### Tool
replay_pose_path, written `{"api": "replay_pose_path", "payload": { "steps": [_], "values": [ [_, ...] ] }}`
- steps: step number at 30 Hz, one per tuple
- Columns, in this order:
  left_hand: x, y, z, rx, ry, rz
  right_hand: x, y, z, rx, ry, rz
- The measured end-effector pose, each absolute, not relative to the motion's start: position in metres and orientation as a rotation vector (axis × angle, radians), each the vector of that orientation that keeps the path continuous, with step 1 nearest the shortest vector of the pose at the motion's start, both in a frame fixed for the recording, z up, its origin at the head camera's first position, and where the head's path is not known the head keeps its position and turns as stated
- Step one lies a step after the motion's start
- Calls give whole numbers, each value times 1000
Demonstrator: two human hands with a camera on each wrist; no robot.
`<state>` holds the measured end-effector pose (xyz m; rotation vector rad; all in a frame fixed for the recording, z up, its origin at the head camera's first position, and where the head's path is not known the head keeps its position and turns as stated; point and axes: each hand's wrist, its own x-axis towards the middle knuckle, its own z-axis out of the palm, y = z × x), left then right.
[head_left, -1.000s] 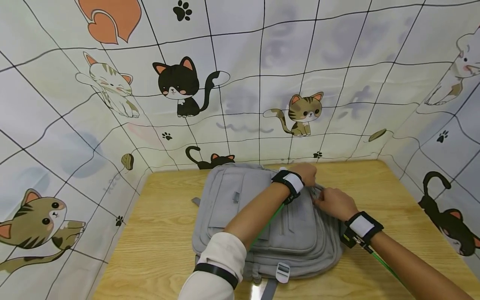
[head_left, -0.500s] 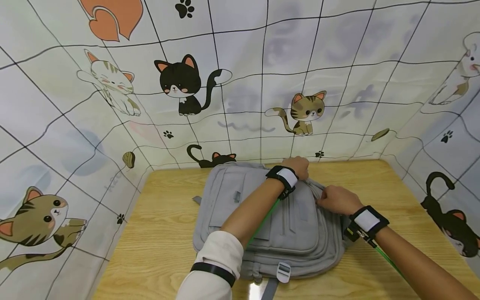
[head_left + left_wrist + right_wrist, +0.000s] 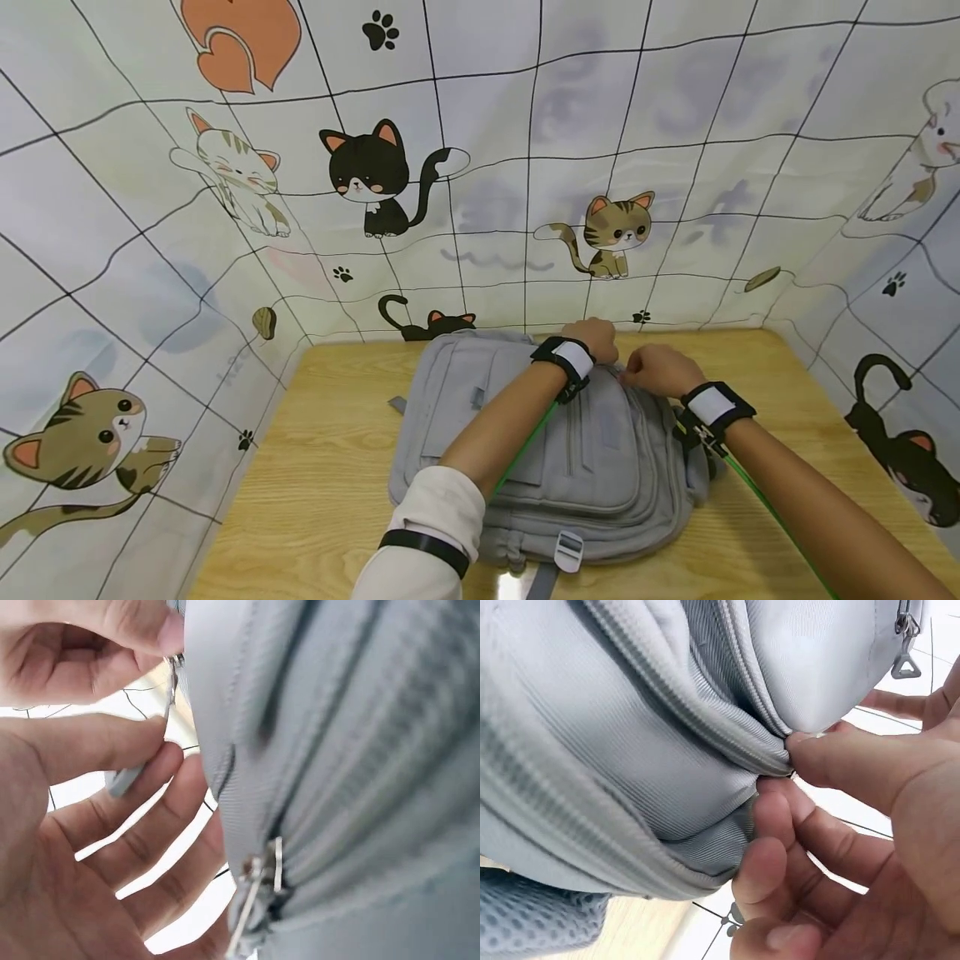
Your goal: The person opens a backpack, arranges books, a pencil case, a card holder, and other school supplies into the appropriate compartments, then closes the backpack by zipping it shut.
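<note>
A grey backpack [image 3: 525, 433] lies on the wooden table, its front pockets facing up. At its far right corner my left hand [image 3: 592, 337] pinches a zipper pull [image 3: 171, 694] between thumb and index finger; the pull's grey tab [image 3: 124, 780] pokes out below the thumb. Close beside it, my right hand [image 3: 663, 371] pinches the zipped fabric edge [image 3: 769, 754] between thumb and fingers. Below that edge, in the right wrist view, the compartment gapes and its grey lining [image 3: 682, 787] shows. Another zipper pull [image 3: 906, 667] hangs loose from a front pocket.
Several zipper tracks run along the bag's side. A strap buckle [image 3: 568, 550] lies at the near edge, and a mesh part [image 3: 540, 911] sticks out underneath. Cat-printed cloth walls [image 3: 495, 192] rise behind and beside the wooden table [image 3: 300, 475].
My right hand has moved back and left along the bag's edge, close to my left hand. The left hand has shifted a little left and back around the corner.
</note>
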<state>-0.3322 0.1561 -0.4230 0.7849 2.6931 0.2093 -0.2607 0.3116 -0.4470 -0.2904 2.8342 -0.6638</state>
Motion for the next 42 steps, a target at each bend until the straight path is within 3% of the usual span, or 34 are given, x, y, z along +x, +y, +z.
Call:
{"api": "replay_pose_path", "payload": {
  "steps": [8,42],
  "values": [
    [-347,145,-427,603,2756,159,-255,304,-444,-237,2831,-617],
    [-374,73,-420,370,2813,289,-251,316,-451,-247,2861,-618]
  ]
}}
